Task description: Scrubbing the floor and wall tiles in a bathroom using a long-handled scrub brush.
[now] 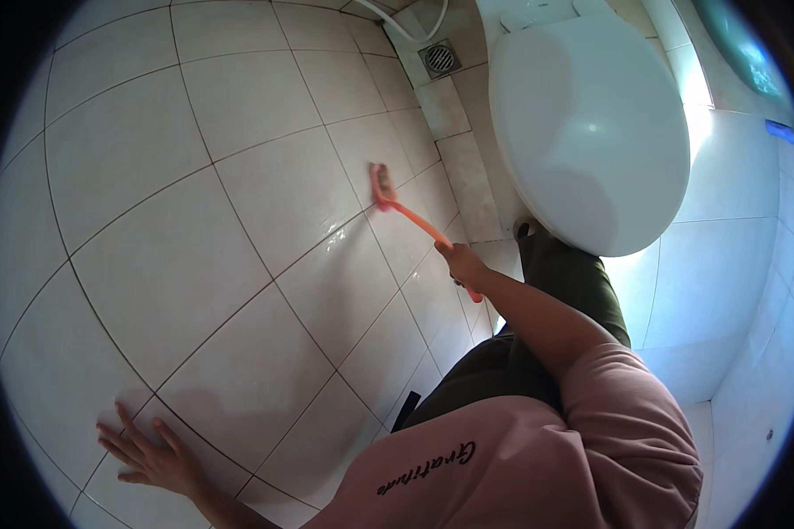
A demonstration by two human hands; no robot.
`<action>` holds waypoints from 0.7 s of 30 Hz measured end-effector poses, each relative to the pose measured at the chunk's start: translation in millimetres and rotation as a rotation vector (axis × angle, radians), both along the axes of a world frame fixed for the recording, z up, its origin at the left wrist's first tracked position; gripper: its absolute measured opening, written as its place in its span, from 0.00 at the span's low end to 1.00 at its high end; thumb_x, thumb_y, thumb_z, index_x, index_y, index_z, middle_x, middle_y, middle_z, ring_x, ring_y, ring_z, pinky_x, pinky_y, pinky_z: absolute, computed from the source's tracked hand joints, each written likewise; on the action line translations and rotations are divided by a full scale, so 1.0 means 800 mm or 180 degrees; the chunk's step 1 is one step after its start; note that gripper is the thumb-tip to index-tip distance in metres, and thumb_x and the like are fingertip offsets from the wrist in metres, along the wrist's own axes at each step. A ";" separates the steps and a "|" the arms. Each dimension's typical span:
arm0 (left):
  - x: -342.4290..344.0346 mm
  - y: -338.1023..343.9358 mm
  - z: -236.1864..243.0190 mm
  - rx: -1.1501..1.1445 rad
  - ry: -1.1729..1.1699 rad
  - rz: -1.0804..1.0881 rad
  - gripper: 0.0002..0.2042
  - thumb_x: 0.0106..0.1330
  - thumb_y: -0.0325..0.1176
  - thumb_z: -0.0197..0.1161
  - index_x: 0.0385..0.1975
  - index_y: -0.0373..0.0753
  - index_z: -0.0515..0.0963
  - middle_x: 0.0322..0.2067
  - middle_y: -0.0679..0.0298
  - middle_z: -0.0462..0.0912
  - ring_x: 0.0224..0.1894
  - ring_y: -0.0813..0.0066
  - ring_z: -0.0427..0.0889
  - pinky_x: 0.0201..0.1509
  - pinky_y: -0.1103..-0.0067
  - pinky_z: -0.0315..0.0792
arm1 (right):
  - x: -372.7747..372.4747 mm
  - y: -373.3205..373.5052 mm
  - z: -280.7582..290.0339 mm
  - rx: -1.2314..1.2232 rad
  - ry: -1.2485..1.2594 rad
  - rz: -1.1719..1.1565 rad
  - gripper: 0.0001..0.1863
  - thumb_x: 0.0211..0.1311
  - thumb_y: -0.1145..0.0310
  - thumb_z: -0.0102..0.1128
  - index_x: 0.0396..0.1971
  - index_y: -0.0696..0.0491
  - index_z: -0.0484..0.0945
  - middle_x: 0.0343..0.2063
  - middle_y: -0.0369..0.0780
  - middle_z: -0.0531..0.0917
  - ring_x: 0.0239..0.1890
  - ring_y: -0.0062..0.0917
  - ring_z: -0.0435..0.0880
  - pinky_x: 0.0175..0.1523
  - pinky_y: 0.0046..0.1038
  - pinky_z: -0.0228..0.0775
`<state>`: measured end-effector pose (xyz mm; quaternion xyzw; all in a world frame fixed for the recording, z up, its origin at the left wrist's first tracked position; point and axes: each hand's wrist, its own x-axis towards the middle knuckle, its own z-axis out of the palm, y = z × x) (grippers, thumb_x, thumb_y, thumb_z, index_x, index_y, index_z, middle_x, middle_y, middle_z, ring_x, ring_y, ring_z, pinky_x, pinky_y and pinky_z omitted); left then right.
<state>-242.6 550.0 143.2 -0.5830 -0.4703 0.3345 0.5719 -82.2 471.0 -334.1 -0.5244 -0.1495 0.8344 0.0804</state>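
Observation:
A long orange-handled scrub brush (422, 225) is held in my right hand (459, 263), whose fingers wrap round the handle close to its end. The brush's pinkish head (383, 183) lies at the white tiled wall (238, 220), near a dark grout line. Whether all its bristles touch the tile cannot be made out. My left hand (154, 458) rests on the wall tiles at the lower left, its fingers spread and nothing in it. A wet shine shows on the tile just below the brush head.
To the right stands a white toilet (591, 132) with its lid down, close to my leg. A round-slotted floor drain (439, 58) and a white hose (406, 35) are at the top. A teal basin-like thing (750, 44) sits at the upper right.

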 end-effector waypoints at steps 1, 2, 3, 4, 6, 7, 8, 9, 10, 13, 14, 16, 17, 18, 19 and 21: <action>-0.005 -0.003 0.008 -0.0024 -0.0240 -0.0128 0.24 0.58 0.53 0.36 0.53 0.51 0.57 0.57 0.64 0.49 0.59 0.65 0.47 0.55 0.51 0.35 | -0.007 -0.001 -0.003 0.0305 0.0070 -0.0080 0.17 0.54 0.59 0.44 0.34 0.58 0.68 0.14 0.46 0.71 0.16 0.32 0.74 0.20 0.30 0.63; -0.004 0.001 0.006 -0.0053 -0.0492 -0.0262 0.25 0.58 0.54 0.35 0.53 0.48 0.56 0.57 0.62 0.49 0.59 0.65 0.49 0.55 0.52 0.37 | -0.015 -0.008 -0.003 0.0606 0.0127 -0.0161 0.16 0.54 0.63 0.45 0.37 0.58 0.67 0.13 0.44 0.70 0.14 0.30 0.73 0.17 0.30 0.62; -0.006 0.004 -0.006 -0.0048 -0.0519 -0.0263 0.25 0.58 0.54 0.35 0.53 0.48 0.56 0.57 0.62 0.49 0.59 0.65 0.49 0.55 0.52 0.37 | -0.026 -0.026 0.001 0.2279 -0.0277 0.0023 0.17 0.51 0.69 0.46 0.41 0.60 0.63 0.12 0.43 0.69 0.13 0.31 0.72 0.18 0.32 0.63; -0.003 -0.002 -0.026 -0.0519 -0.1678 -0.0601 0.26 0.58 0.53 0.35 0.52 0.43 0.56 0.56 0.59 0.52 0.58 0.64 0.50 0.56 0.57 0.40 | -0.026 -0.016 0.033 0.1079 0.0402 -0.0640 0.27 0.52 0.44 0.41 0.21 0.58 0.66 0.11 0.40 0.69 0.15 0.27 0.71 0.21 0.26 0.63; 0.001 -0.024 -0.083 -0.1485 -0.3176 -0.0248 0.28 0.59 0.50 0.39 0.50 0.32 0.57 0.52 0.53 0.58 0.56 0.62 0.55 0.58 0.69 0.47 | -0.006 0.002 0.075 0.0409 0.0865 -0.0518 0.28 0.52 0.43 0.40 0.21 0.58 0.67 0.12 0.40 0.69 0.18 0.25 0.70 0.22 0.25 0.62; 0.023 -0.029 -0.128 -0.2378 -0.4354 0.0494 0.26 0.58 0.47 0.42 0.50 0.33 0.58 0.50 0.53 0.61 0.54 0.60 0.57 0.57 0.71 0.48 | -0.001 -0.002 0.066 0.1132 0.0400 -0.0427 0.29 0.52 0.42 0.39 0.21 0.58 0.67 0.11 0.39 0.69 0.17 0.24 0.70 0.22 0.24 0.61; 0.048 -0.022 -0.179 -0.3045 -0.4855 0.1082 0.23 0.57 0.40 0.48 0.48 0.33 0.58 0.50 0.53 0.61 0.53 0.60 0.60 0.55 0.70 0.51 | -0.001 -0.006 0.048 0.1143 0.0356 -0.0383 0.29 0.52 0.42 0.39 0.21 0.58 0.67 0.11 0.39 0.69 0.17 0.24 0.70 0.22 0.24 0.61; 0.063 -0.026 -0.230 -0.3488 -0.5366 0.1737 0.24 0.56 0.36 0.50 0.51 0.33 0.56 0.51 0.52 0.59 0.54 0.63 0.58 0.56 0.72 0.50 | -0.003 -0.012 0.024 0.0890 0.0229 -0.0426 0.29 0.52 0.42 0.39 0.21 0.58 0.66 0.11 0.39 0.69 0.15 0.23 0.70 0.21 0.24 0.61; 0.037 -0.056 -0.300 -0.3546 -0.6165 0.2540 0.24 0.57 0.35 0.48 0.52 0.34 0.54 0.52 0.53 0.57 0.55 0.64 0.57 0.56 0.73 0.50 | -0.006 -0.016 0.007 0.0647 0.0129 -0.0486 0.29 0.51 0.41 0.38 0.20 0.58 0.66 0.11 0.40 0.69 0.13 0.22 0.69 0.19 0.24 0.61; 0.033 -0.084 -0.455 -0.2651 -0.6616 0.5004 0.26 0.60 0.46 0.39 0.54 0.37 0.50 0.55 0.57 0.53 0.54 0.64 0.58 0.54 0.73 0.53 | -0.015 -0.025 -0.007 -0.0434 0.0552 -0.0703 0.26 0.52 0.42 0.37 0.22 0.55 0.64 0.08 0.38 0.65 0.07 0.22 0.62 0.13 0.27 0.57; 0.050 -0.084 -0.486 -0.2087 -0.6583 0.5892 0.26 0.60 0.48 0.37 0.54 0.37 0.51 0.54 0.57 0.54 0.53 0.63 0.58 0.53 0.73 0.54 | -0.015 -0.032 -0.007 -0.0961 0.0732 -0.0801 0.25 0.53 0.43 0.37 0.22 0.54 0.62 0.07 0.36 0.63 0.05 0.21 0.60 0.10 0.27 0.55; 0.020 -0.113 -0.562 -0.1274 -0.7260 0.7231 0.25 0.60 0.51 0.35 0.48 0.35 0.58 0.47 0.55 0.63 0.49 0.61 0.63 0.51 0.73 0.58 | -0.022 -0.021 0.017 -0.1261 0.1349 -0.1001 0.23 0.54 0.45 0.36 0.23 0.52 0.60 0.05 0.33 0.59 0.04 0.18 0.56 0.09 0.23 0.52; 0.038 -0.111 -0.576 -0.1320 -0.7270 0.7297 0.25 0.60 0.51 0.35 0.48 0.35 0.58 0.47 0.55 0.63 0.49 0.61 0.63 0.51 0.73 0.58 | -0.021 -0.020 0.013 -0.1584 0.1526 -0.1341 0.21 0.54 0.45 0.36 0.22 0.50 0.60 0.05 0.31 0.57 0.03 0.17 0.53 0.08 0.20 0.49; 0.054 -0.103 -0.591 -0.1154 -0.8439 0.7374 0.24 0.60 0.51 0.35 0.43 0.35 0.61 0.42 0.55 0.66 0.47 0.61 0.66 0.49 0.73 0.60 | -0.017 -0.011 0.003 -0.1595 0.1476 -0.1335 0.21 0.54 0.45 0.36 0.22 0.50 0.60 0.05 0.31 0.57 0.03 0.17 0.53 0.08 0.20 0.49; 0.063 -0.089 -0.599 -0.0878 -0.9643 0.7291 0.24 0.60 0.52 0.34 0.39 0.34 0.64 0.37 0.56 0.70 0.44 0.60 0.68 0.48 0.73 0.62 | -0.016 0.004 -0.005 -0.1611 0.1514 -0.1533 0.21 0.54 0.45 0.36 0.21 0.49 0.59 0.04 0.31 0.57 0.03 0.17 0.53 0.08 0.20 0.48; 0.077 -0.037 -0.596 -0.0192 -1.0601 0.6008 0.22 0.61 0.49 0.36 0.39 0.33 0.63 0.32 0.59 0.71 0.42 0.56 0.70 0.46 0.68 0.65 | -0.010 0.049 -0.009 -0.1542 0.1683 -0.1754 0.20 0.54 0.45 0.35 0.18 0.47 0.58 0.04 0.30 0.56 0.03 0.17 0.52 0.08 0.20 0.46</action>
